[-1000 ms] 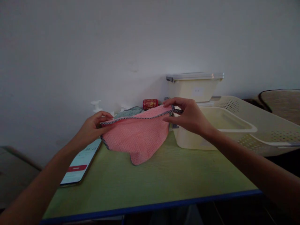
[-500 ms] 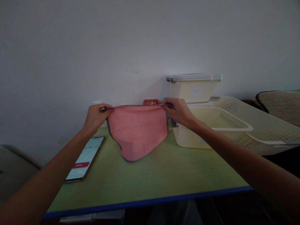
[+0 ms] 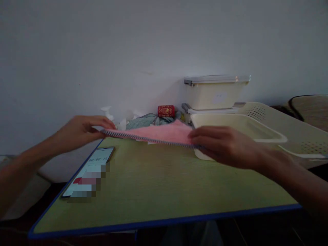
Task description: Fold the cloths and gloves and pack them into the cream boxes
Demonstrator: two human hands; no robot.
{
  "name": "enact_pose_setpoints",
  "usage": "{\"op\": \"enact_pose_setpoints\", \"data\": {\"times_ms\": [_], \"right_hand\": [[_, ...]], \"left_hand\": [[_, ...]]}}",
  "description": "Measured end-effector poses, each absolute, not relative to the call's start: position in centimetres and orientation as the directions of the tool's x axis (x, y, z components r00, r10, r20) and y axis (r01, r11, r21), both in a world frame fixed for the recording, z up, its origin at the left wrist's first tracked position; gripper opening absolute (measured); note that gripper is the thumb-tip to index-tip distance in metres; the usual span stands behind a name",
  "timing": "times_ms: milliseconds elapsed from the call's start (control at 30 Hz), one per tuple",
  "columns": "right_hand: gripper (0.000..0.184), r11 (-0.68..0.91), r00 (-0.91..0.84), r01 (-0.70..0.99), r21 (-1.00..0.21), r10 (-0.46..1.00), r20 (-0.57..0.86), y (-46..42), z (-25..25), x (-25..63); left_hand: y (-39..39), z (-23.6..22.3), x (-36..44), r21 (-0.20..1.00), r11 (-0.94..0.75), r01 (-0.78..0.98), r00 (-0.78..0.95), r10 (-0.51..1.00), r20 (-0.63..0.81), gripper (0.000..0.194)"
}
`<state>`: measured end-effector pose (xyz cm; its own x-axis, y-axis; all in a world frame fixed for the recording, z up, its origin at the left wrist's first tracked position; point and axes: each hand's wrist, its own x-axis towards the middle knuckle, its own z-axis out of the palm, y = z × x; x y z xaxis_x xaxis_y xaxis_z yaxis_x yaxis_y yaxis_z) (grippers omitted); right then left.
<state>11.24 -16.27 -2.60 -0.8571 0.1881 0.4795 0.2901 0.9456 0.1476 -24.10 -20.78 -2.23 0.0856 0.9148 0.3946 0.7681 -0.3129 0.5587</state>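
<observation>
A pink cloth point(image 3: 161, 132) with a black-and-white striped edging is stretched between my two hands above the table. Its near edge faces me and the fabric runs back almost level, so its face shows only as a narrow strip. My left hand point(image 3: 84, 131) pinches the left corner between thumb and fingers. At the opposite end, my right hand point(image 3: 225, 145) is closed on the right corner, its thumb hidden behind the fingers. Behind the cloth, a grey-green cloth point(image 3: 140, 122) lies bunched against the wall beside a red can point(image 3: 166, 111).
A phone point(image 3: 98, 155) with a timer lies at the left of the green table point(image 3: 164, 191), which has a blue edge. To the right stand an open cream bin point(image 3: 241, 128), a lidded box point(image 3: 215, 95) and a perforated basket point(image 3: 289, 133). A white pump top point(image 3: 106, 111) is at the back left.
The pink cloth hung down facing me half a second ago; now it is swung nearly flat. Both hands have come nearer and moved wider apart.
</observation>
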Motion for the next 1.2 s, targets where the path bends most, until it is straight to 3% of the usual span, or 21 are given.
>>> {"op": "enact_pose_setpoints", "data": {"times_ms": [100,233,433,533,567,633,700,767,833,900,1000,1067,1200], "right_hand": [[0.023,0.933,-0.960,0.228,0.279,0.168,0.223,-17.4,-6.7,12.2],[0.021,0.936,-0.974,0.227,0.271,0.221,0.053,-18.5,-9.7,12.9],[0.015,0.965,-0.967,0.231,0.121,0.241,-0.079,-19.7,-10.2,13.3],[0.003,0.959,-0.951,0.280,0.041,0.283,-0.122,-20.5,-10.3,13.4],[0.012,0.954,-0.946,0.298,0.009,0.297,-0.133,-20.7,-10.1,13.4],[0.030,0.948,-0.941,0.314,-0.058,0.303,-0.149,-20.9,-9.4,13.1],[0.036,0.953,-0.954,0.284,-0.105,0.270,-0.131,-20.7,-8.2,12.4],[0.026,0.958,-0.962,0.274,-0.084,0.272,-0.034,-20.0,-7.0,11.1],[0.023,0.960,-0.940,0.274,-0.065,0.281,0.194,-19.0,-6.3,9.2],[0.023,0.954,-0.860,0.270,-0.126,0.298,0.414,-17.7,-6.5,6.9],[0.023,0.925,-0.722,0.250,-0.286,0.375,0.582,-15.6,-8.6,3.3],[0.029,0.892,-0.666,0.255,-0.373,0.442,0.601,-14.5,-10.9,1.5],[0.040,0.852,-0.752,0.336,-0.403,0.500,0.430,-13.2,-15.2,0.1]], "left_hand": [[-21.2,-6.6,-24.2,0.546,-0.376,0.748,0.368,0.921,0.130,0.020],[-22.2,-10.6,-22.6,0.528,-0.428,0.734,0.543,0.836,-0.078,0.027],[-24.2,-12.2,-20.8,0.492,-0.439,0.751,0.576,0.801,-0.163,0.027],[-25.3,-11.7,-20.6,0.480,-0.407,0.777,0.556,0.801,-0.221,0.015],[-25.6,-11.3,-20.6,0.474,-0.377,0.796,0.533,0.807,-0.253,0.014],[-26.1,-10.2,-20.6,0.463,-0.294,0.836,0.472,0.817,-0.333,0.037],[-25.8,-8.9,-20.6,0.472,-0.225,0.852,0.428,0.820,-0.380,0.050],[-24.7,-8.0,-20.2,0.506,-0.235,0.830,0.427,0.851,-0.306,0.035],[-22.8,-7.8,-19.1,0.509,-0.280,0.814,0.384,0.917,-0.110,0.033],[-20.6,-8.5,-17.6,0.489,-0.357,0.796,0.335,0.933,0.136,0.037],[-18.1,-11.1,-14.9,0.436,-0.479,0.762,0.327,0.866,0.378,0.036],[-17.2,-13.5,-13.4,0.362,-0.511,0.779,0.352,0.835,0.423,0.038],[-16.7,-18.2,-12.3,0.279,-0.553,0.785,0.455,0.821,0.346,0.037]]}}
